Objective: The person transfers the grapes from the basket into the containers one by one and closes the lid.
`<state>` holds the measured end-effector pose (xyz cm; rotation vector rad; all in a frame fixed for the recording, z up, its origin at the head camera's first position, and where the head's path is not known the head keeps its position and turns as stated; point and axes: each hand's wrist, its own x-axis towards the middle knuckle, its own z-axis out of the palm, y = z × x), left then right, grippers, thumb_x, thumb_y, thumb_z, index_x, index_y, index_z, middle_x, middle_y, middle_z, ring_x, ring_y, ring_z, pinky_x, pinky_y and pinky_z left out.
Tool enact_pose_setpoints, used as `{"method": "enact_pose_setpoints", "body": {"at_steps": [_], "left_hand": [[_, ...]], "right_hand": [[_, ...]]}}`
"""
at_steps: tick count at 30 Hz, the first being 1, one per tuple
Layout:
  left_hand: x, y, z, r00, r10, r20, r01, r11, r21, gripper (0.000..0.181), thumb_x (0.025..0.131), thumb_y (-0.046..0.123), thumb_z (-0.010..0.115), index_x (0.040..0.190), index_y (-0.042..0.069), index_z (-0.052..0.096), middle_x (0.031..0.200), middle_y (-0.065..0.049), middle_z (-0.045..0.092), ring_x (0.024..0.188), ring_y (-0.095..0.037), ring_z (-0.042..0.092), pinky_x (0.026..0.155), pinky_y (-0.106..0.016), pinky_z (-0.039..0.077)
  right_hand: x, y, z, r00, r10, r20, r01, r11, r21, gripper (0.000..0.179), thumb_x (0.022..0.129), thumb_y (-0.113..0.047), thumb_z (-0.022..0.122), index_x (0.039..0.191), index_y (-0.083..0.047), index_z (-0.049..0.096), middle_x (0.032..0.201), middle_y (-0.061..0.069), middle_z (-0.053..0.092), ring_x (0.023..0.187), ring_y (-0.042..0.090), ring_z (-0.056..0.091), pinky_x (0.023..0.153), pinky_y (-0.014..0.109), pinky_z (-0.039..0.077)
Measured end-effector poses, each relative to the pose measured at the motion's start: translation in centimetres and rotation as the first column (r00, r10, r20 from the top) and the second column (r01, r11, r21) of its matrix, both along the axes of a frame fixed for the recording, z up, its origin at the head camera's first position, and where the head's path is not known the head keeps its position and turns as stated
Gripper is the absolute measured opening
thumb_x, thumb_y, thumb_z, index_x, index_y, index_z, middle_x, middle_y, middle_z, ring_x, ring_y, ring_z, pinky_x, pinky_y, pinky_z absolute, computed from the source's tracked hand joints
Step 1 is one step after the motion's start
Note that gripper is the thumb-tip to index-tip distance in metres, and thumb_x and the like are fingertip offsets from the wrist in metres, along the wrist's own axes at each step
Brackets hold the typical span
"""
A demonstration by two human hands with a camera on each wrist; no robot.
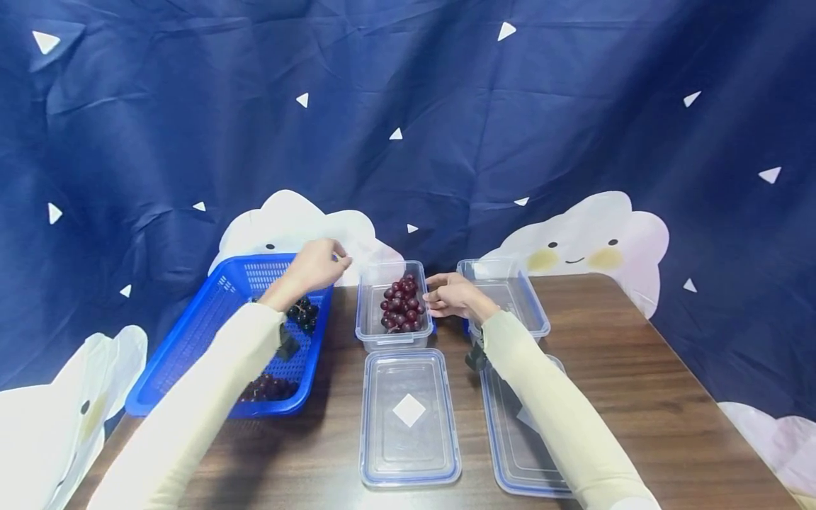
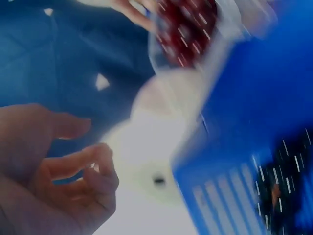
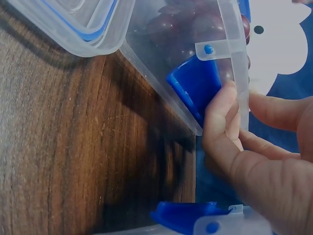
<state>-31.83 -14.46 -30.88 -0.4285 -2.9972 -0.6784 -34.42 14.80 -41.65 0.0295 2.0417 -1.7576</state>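
A clear plastic food container (image 1: 395,340) stands mid-table with a bunch of red grapes (image 1: 403,306) in it. My right hand (image 1: 451,295) pinches its right rim, thumb on one side and curled fingers on the other, beside a blue latch (image 3: 198,85) that hangs down. My left hand (image 1: 321,263) hovers over the far right rim of a blue basket (image 1: 316,361), fingers loosely curled and thumb apart, holding nothing. Dark grapes (image 1: 302,313) lie in the basket below that wrist, and reddish grapes (image 1: 270,387) lie at its near end.
A second clear container (image 1: 506,294) stands right of the first, behind the right forearm. One lid (image 1: 411,439) with a white diamond label lies in front of the grape container. Another lid (image 1: 510,453) is partly under the right sleeve. A blue curtain (image 1: 408,85) hangs behind the table.
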Motion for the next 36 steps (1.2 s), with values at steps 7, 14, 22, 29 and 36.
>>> {"method": "enact_pose_setpoints", "body": {"at_steps": [7, 14, 22, 29, 36], "left_hand": [[0.2, -6.5, -1.4, 1.000, -0.006, -0.010, 0.004, 0.985, -0.171, 0.054, 0.100, 0.027, 0.067, 0.137, -0.012, 0.059, 0.134, -0.033, 0.066, 0.122, -0.049, 0.065, 0.107, -0.063, 0.051], [0.0, -11.6, -5.6, 0.997, -0.003, 0.072, 0.025, 0.950, -0.310, 0.074, 0.097, 0.033, 0.074, 0.148, -0.012, 0.045, 0.147, -0.039, 0.053, 0.135, -0.057, 0.053, 0.112, -0.068, 0.045], [-0.4, -16.1, -7.7, 0.983, 0.089, 0.159, -0.048, 0.968, -0.245, 0.090, 0.095, 0.040, 0.076, 0.151, -0.017, 0.035, 0.149, -0.046, 0.043, 0.137, -0.063, 0.045, 0.112, -0.073, 0.042], [-0.9, -18.4, -8.7, 0.962, 0.145, 0.231, -0.099, 0.975, -0.200, 0.101, 0.093, 0.046, 0.078, 0.154, -0.018, 0.029, 0.152, -0.048, 0.037, 0.140, -0.067, 0.037, 0.111, -0.078, 0.038], [-1.3, -18.7, -9.5, 0.937, 0.177, 0.300, -0.118, 0.971, -0.206, 0.100, 0.092, 0.043, 0.079, 0.149, -0.024, 0.031, 0.149, -0.051, 0.038, 0.137, -0.067, 0.041, 0.111, -0.076, 0.041]], "right_hand": [[0.0, -0.1, -0.2, 1.000, -0.002, -0.005, 0.002, 1.000, 0.002, 0.060, 0.098, 0.007, 0.060, 0.155, 0.002, 0.043, 0.096, 0.011, 0.064, 0.075, 0.013, 0.064, 0.070, 0.025, 0.062], [0.0, 0.0, -0.5, 1.000, -0.016, 0.014, 0.016, 1.000, -0.005, 0.059, 0.098, 0.008, 0.060, 0.154, 0.002, 0.043, 0.095, 0.008, 0.062, 0.074, 0.014, 0.063, 0.073, 0.026, 0.062], [-0.1, 0.0, -0.5, 1.000, 0.002, -0.006, -0.002, 1.000, -0.002, 0.058, 0.098, 0.007, 0.060, 0.154, 0.002, 0.044, 0.092, 0.007, 0.064, 0.075, 0.013, 0.064, 0.074, 0.026, 0.062], [-0.1, -0.2, -0.5, 1.000, -0.002, -0.003, 0.002, 1.000, -0.009, 0.058, 0.098, 0.007, 0.060, 0.154, 0.002, 0.044, 0.093, 0.009, 0.063, 0.076, 0.014, 0.063, 0.074, 0.026, 0.062], [0.1, 0.0, -0.2, 1.000, -0.011, -0.002, 0.011, 1.000, 0.001, 0.058, 0.099, 0.006, 0.060, 0.155, 0.001, 0.043, 0.101, 0.012, 0.062, 0.079, 0.015, 0.063, 0.072, 0.024, 0.062]]}}
